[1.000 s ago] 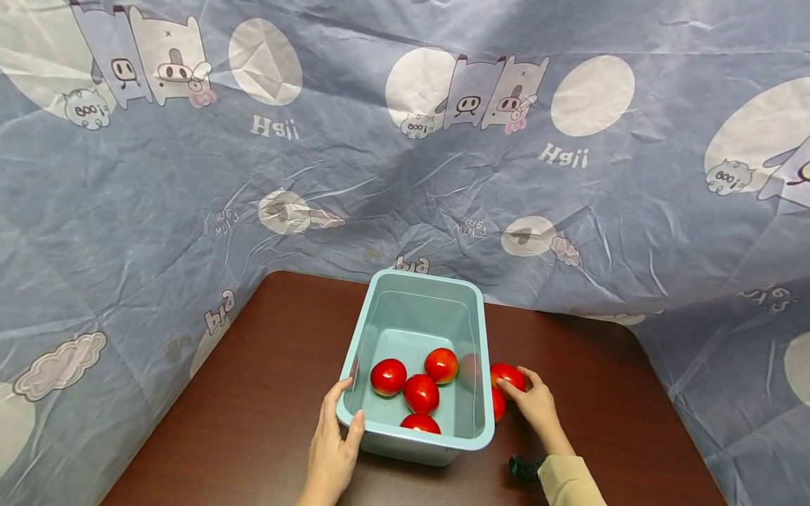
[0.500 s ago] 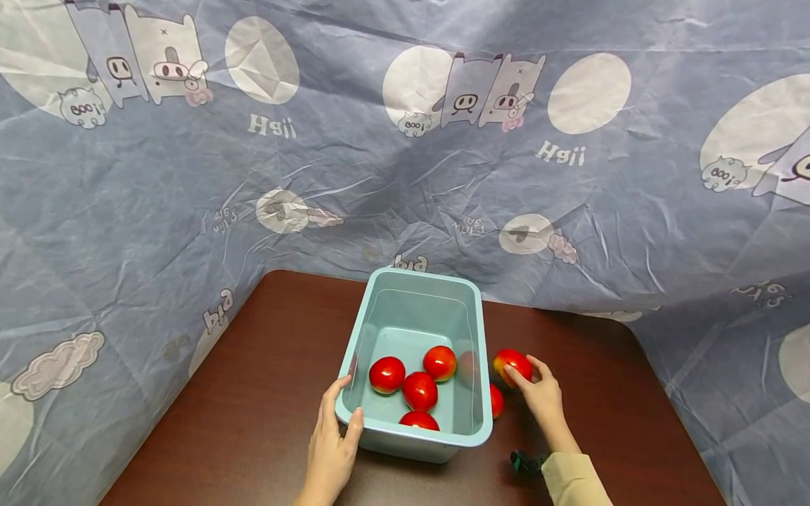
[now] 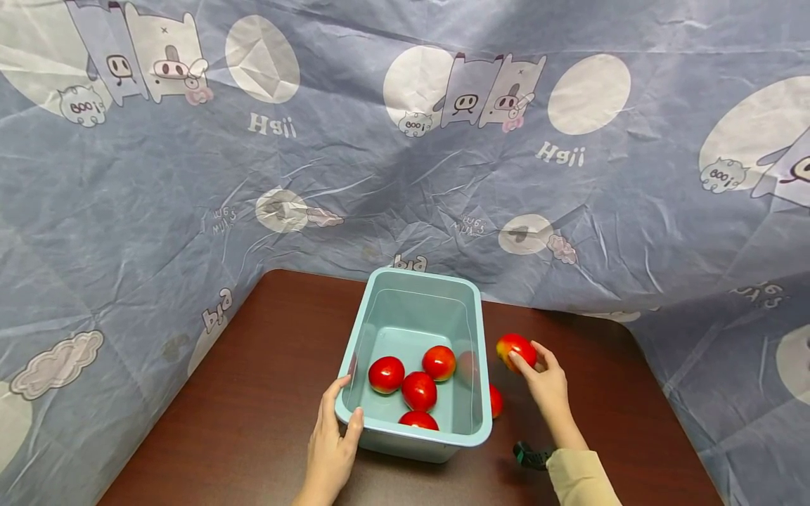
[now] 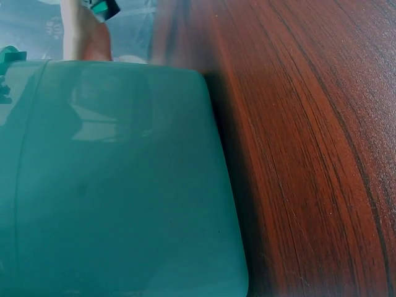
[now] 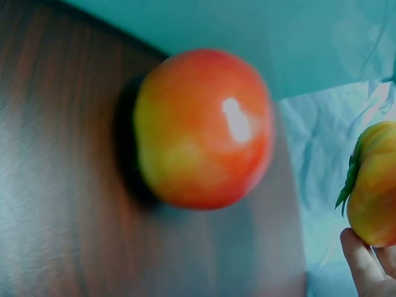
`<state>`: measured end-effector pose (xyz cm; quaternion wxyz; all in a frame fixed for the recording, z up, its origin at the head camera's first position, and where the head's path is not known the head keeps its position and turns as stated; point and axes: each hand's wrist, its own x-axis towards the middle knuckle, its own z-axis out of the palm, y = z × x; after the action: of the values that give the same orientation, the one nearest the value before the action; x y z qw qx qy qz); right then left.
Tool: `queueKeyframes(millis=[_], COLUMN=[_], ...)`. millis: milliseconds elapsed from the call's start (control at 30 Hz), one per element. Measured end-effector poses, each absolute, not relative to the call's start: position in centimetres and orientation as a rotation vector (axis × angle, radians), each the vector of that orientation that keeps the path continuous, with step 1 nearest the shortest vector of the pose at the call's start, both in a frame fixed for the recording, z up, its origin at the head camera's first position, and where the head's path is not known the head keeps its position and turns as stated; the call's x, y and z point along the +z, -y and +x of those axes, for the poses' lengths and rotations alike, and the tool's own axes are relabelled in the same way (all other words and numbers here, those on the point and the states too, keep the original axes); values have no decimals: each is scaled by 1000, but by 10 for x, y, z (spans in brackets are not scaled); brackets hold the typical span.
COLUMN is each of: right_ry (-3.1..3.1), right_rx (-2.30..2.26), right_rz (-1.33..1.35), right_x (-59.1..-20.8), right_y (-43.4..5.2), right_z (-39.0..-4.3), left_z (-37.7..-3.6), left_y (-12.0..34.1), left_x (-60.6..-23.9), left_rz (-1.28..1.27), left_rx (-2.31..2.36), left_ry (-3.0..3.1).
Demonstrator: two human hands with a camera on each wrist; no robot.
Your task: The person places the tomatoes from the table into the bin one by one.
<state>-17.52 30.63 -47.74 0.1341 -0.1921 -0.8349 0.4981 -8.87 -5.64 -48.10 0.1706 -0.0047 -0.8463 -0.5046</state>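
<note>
From the head view, your right hand (image 3: 545, 383) grips a tomato (image 3: 515, 348), lifted just right of the light blue bin (image 3: 479, 330), fingers curled around its near side. It is red and glossy, with a yellowish patch at its left edge. Your left hand (image 3: 332, 446) clasps the bin's near left corner, thumb hooked over the rim. Four tomatoes lie inside the bin; another tomato (image 3: 496, 400) sits on the dark wooden desk (image 3: 253, 393) against the bin's right wall.

The left wrist view shows only the bin's smooth outer wall (image 4: 117, 185) beside the desk grain.

In the right wrist view, the held tomato (image 5: 374, 185) shows orange-yellow skin and a green calyx (fingertips (image 5: 362, 260) beneath it), while the tomato on the desk (image 5: 203, 129) is red shading to yellow.
</note>
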Motion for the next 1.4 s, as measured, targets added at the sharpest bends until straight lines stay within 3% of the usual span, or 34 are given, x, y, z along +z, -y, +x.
queueKeyframes(millis=[800, 1400], right_ry=[2198, 2375], right_rx=[1652, 1600], right_rz=[-234, 139], right_x=[-402, -391], right_y=[-256, -224], right_z=[-174, -159], left_z=[-89, -89], left_y=[58, 57], left_x=[-483, -483], left_rz=[-26, -12], left_rx=[-1423, -1441], left_ry=[2401, 2401])
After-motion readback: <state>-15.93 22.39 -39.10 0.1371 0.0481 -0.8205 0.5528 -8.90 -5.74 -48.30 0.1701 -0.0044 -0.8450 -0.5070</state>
